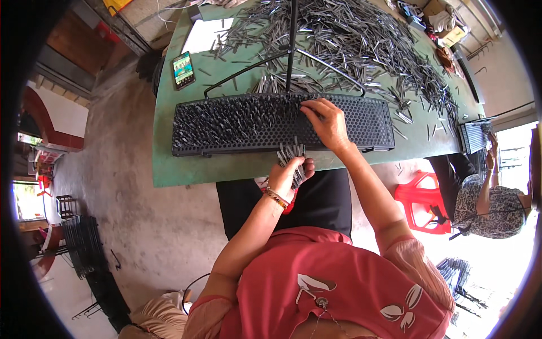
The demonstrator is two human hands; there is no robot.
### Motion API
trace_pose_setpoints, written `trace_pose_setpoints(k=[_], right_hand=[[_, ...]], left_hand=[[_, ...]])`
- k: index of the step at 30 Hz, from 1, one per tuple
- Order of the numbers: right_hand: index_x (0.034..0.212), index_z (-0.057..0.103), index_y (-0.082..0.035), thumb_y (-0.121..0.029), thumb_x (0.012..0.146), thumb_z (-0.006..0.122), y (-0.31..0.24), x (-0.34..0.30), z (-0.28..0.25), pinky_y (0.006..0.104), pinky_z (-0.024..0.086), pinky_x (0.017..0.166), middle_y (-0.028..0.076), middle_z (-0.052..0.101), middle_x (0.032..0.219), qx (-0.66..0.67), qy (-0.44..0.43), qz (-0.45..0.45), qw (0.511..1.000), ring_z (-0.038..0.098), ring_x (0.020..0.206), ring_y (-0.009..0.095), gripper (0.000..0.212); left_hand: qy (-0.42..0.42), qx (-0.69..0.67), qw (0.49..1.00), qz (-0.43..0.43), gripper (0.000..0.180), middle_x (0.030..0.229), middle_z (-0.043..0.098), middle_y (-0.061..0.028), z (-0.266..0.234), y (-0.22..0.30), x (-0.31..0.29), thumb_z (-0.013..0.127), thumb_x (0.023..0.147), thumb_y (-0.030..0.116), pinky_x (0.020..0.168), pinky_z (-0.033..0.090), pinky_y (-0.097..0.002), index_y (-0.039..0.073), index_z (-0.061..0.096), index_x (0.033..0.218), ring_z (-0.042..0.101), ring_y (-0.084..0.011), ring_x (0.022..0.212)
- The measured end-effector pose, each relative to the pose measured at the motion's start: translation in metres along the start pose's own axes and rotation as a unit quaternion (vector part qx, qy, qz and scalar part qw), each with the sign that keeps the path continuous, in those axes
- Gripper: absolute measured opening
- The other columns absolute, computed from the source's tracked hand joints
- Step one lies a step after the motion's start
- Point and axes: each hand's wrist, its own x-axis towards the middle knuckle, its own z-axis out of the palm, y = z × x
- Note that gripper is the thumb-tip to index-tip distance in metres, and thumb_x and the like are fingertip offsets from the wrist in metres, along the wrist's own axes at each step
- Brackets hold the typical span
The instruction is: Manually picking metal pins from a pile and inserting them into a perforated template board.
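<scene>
A long black perforated rack lies along the near edge of the green table. Thin dark strips stand upright in the holes of its left and middle parts, while the holes on its right side show bare. My left hand, just in front of the rack's near edge, is closed around a bundle of similar thin dark strips that point upward. Over the rack, right of the filled holes, my right hand has its thumb and fingertips pinched together. Whatever is between those fingertips is too small to make out.
Loose strips lie heaped across the far side of the table. A black metal frame rises behind the rack. A phone and white paper lie at left. Beyond a red stool, another person works at right.
</scene>
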Motion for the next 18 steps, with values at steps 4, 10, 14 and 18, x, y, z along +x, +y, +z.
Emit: trace_pose_setpoints(k=[4, 10, 14, 18], right_hand=[[0.094, 0.067, -0.003, -0.008, 0.079, 0.068, 0.0, 0.0, 0.002, 0.0319, 0.049, 0.065, 0.01, 0.06, 0.087, -0.105, -0.009, -0.149, 0.983, 0.061, 0.074, 0.027, 0.017], [0.093, 0.069, -0.001, -0.016, 0.082, 0.069, -0.02, -0.007, -0.011, 0.027, 0.046, 0.055, 0.009, 0.06, 0.081, -0.007, -0.034, 0.001, 0.999, 0.059, 0.064, 0.015, 0.018], [0.085, 0.069, 0.003, -0.019, 0.081, 0.071, -0.038, -0.024, -0.025, 0.0239, 0.045, 0.057, 0.006, 0.065, 0.068, 0.099, -0.251, 0.18, 0.946, 0.057, 0.064, 0.007, 0.023], [0.09, 0.068, 0.004, -0.019, 0.079, 0.07, -0.032, -0.029, -0.027, 0.026, 0.05, 0.062, 0.011, 0.069, 0.075, 0.143, -0.232, 0.226, 0.935, 0.061, 0.067, 0.011, 0.025]], left_hand=[[-0.006, 0.016, 0.999, -0.03, 0.017, 0.089, 0.066, -0.012, -0.001, 0.004, -0.006, 0.057, 0.086, 0.011, 0.068, 0.057, -0.0341, 0.001, 0.059, 0.099, 0.066, -0.0206, 0.075], [-0.02, 0.005, 1.0, 0.011, 0.018, 0.091, 0.066, -0.0115, 0.0, 0.01, -0.01, 0.056, 0.088, 0.013, 0.068, 0.057, -0.0335, 0.001, 0.059, 0.101, 0.065, -0.02, 0.077], [-0.027, 0.01, 0.997, 0.07, 0.017, 0.09, 0.065, -0.0112, 0.004, 0.013, -0.011, 0.058, 0.086, 0.012, 0.066, 0.057, -0.0331, 0.002, 0.058, 0.099, 0.066, -0.0188, 0.076], [-0.027, -0.006, 0.997, 0.074, 0.016, 0.089, 0.065, -0.0107, 0.007, 0.014, -0.015, 0.057, 0.086, 0.012, 0.068, 0.057, -0.0341, 0.001, 0.058, 0.098, 0.066, -0.0198, 0.077]])
